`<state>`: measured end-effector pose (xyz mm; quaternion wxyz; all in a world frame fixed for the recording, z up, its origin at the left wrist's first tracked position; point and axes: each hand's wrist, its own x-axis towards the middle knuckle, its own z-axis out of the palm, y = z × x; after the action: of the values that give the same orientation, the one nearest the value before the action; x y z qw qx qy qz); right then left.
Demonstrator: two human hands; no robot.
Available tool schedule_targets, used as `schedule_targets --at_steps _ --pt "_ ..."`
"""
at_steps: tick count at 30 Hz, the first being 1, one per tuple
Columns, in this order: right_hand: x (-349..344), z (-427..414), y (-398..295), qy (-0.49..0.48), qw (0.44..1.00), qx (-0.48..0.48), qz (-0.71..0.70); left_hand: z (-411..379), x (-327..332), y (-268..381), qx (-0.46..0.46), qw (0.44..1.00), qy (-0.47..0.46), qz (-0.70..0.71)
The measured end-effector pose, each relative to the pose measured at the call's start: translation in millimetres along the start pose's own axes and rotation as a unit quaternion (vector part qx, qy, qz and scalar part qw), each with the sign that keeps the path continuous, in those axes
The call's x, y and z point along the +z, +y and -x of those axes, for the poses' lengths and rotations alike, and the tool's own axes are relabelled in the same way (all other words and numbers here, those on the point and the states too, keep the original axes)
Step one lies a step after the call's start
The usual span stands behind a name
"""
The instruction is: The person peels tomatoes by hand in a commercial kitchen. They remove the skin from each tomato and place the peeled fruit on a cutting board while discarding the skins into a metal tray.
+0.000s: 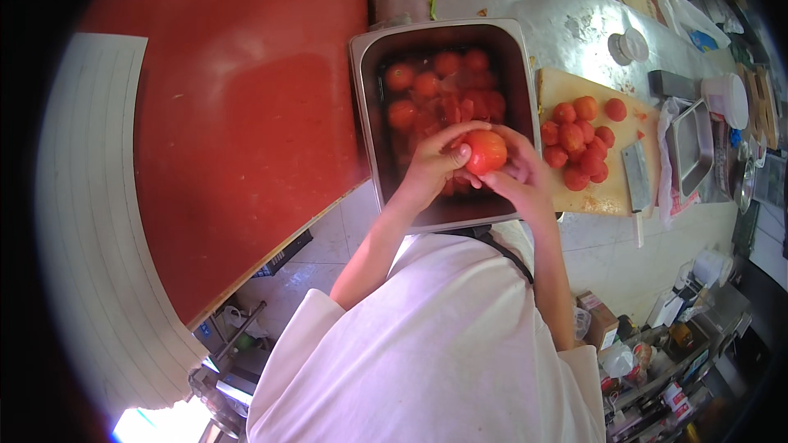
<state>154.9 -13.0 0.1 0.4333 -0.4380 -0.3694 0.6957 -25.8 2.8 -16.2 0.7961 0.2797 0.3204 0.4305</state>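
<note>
Between my two hands I hold a red tomato (486,152) above a deep stainless steel pan (359,83). My left hand (434,166) grips its left side, thumb on the front. The fingers of my right hand (520,169) wrap the right side, partly blurred. In the pan below, several tomatoes (401,114) and loose tomato skins (452,109) lie in liquid. To the right, a pile of peeled tomatoes (572,135) rests on a pale cutting board (591,200). A cleaver (636,175) lies at the board's right side, its handle past the front edge.
A large red board (258,135) covers the left side. The metal worktop (523,0) carries a small round lidded container (629,46), a shallow steel tray (691,147) and a white tub (726,98). A cluttered shelf (652,375) stands at the lower right.
</note>
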Motion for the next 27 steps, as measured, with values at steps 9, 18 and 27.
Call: schedule_targets --at_steps 9,18,27 --pt "13 0 7 0.018 1.0 0.002 0.01 4 5 0 -0.024 0.991 0.029 -0.131" --pt "6 3 10 -0.001 0.999 -0.02 0.046 1 2 -8 0.008 0.98 0.059 -0.192" --pt "-7 3 2 -0.037 0.978 -0.058 0.196 -2 4 -3 0.163 0.856 -0.024 -0.489"
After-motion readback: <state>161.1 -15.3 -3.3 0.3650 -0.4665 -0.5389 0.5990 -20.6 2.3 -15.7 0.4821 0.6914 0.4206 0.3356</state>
